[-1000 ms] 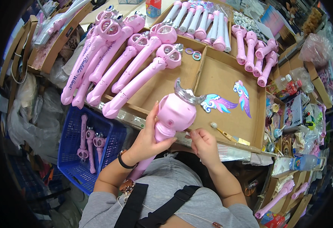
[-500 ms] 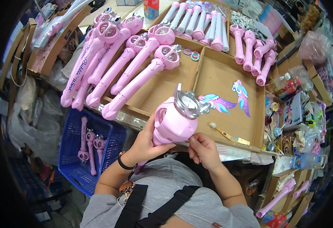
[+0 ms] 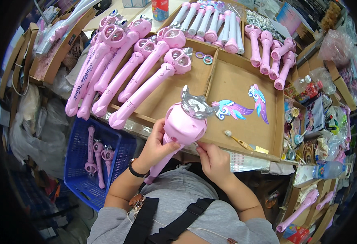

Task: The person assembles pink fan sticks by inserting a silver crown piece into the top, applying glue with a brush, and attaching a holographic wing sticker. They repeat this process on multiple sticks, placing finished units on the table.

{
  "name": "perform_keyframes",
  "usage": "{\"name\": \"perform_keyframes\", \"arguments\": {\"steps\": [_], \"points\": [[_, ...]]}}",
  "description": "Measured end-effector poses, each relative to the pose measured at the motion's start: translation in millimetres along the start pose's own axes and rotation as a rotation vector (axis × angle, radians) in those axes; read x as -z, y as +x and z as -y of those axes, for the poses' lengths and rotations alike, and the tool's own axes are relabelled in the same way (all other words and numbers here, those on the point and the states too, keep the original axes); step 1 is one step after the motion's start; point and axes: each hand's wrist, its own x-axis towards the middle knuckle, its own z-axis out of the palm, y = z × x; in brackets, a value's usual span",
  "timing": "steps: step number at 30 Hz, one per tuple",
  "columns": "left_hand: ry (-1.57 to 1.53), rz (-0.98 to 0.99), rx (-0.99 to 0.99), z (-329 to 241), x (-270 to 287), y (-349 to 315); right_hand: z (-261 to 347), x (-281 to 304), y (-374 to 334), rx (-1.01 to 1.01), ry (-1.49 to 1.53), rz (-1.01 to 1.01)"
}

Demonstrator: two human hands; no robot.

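One held pink wand shows more handle now.

Wide view from head — facing steeply down, hands near.

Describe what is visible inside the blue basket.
Three pink wands show inside the blue basket, one with its round head toward the near end. Whatever may lie directly beneath them cannot be seen because they cover it.

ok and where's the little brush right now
In the head view, the little brush lies right of centre in the cardboard tray, near its front edge, below the wing-shaped pieces.
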Motion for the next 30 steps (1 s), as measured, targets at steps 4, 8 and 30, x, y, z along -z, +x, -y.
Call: {"name": "perform_keyframes", "arguments": {"steps": [4, 8, 30], "points": [[0.066, -0.020, -0.050, 6.6, 4.5, 0.0, -7.5, 8.8, 11.6, -0.622, 0.692, 0.266], [0.248, 0.037, -0.187, 10.7, 7.9, -7.1, -18.5, 19.5, 14.6, -1.084, 1.373, 0.474], [-0.277, -0.098, 0.273, -16.6, -7.3, 14.0, 21.6, 3.8, 20.8, 0.208, -0.181, -0.064]]}}
